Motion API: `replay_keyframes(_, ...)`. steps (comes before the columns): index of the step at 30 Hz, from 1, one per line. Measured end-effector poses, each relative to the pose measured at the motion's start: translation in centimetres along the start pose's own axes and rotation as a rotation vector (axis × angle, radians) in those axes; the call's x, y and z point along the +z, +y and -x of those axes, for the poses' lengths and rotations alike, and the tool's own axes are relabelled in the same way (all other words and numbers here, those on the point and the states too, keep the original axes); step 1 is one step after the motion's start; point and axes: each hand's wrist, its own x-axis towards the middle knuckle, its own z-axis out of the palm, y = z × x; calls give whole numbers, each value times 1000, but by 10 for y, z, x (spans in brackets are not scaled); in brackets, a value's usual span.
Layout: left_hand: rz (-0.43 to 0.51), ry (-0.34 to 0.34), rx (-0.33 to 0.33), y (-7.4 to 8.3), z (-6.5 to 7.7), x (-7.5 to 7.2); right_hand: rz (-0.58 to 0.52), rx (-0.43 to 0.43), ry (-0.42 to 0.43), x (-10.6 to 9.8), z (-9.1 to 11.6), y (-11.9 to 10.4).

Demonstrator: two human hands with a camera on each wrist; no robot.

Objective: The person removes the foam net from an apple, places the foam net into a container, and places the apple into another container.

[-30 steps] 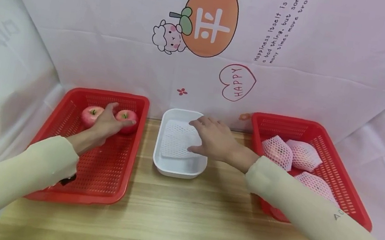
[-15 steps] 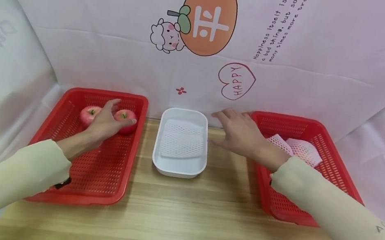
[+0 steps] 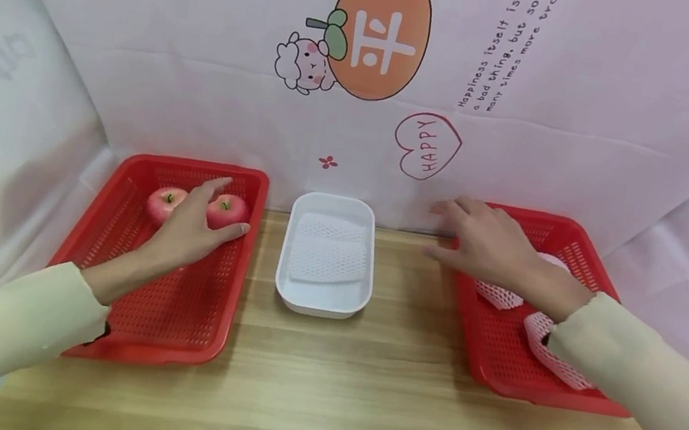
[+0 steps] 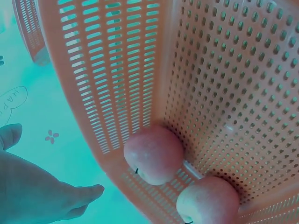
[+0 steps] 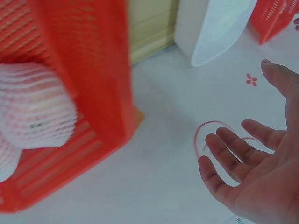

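My left hand (image 3: 189, 225) hovers over the left red basket (image 3: 183, 310), thumb and fingers spread, holding nothing. Beneath and beside it, two red apples (image 3: 166, 204) lie at the basket's far end; in the left wrist view both apples (image 4: 154, 155) stand apart from the fingers. My right hand (image 3: 490, 246) is above the left rim of the right red basket (image 3: 493, 382), its fingers loosely extended. The right wrist view has that hand's palm (image 5: 266, 182) bare. Fruits in pink-white foam nets (image 3: 554, 350) sit in this basket, partly hidden by the right arm.
Between the baskets stands a white tray (image 3: 320, 308) with white foam nets (image 3: 328, 253) lying flat in it. Wood-grain tabletop (image 3: 330, 399) extends in front of the tray. A printed white cloth (image 3: 227, 108) rises behind everything.
From over the white tray, my right hand has moved right to the right basket, uncovering the nets in the tray. My left hand has stayed over the apples, shifting only slightly.
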Motion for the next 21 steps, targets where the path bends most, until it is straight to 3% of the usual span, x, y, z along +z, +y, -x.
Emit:
replay_keyframes(13, -40, -72, 31, 10, 19, 0, 70, 98, -117, -5, 46, 44)
replay_keyframes(21, -39, -89, 115, 18, 28, 7, 71, 100, -120, 0, 73, 80)
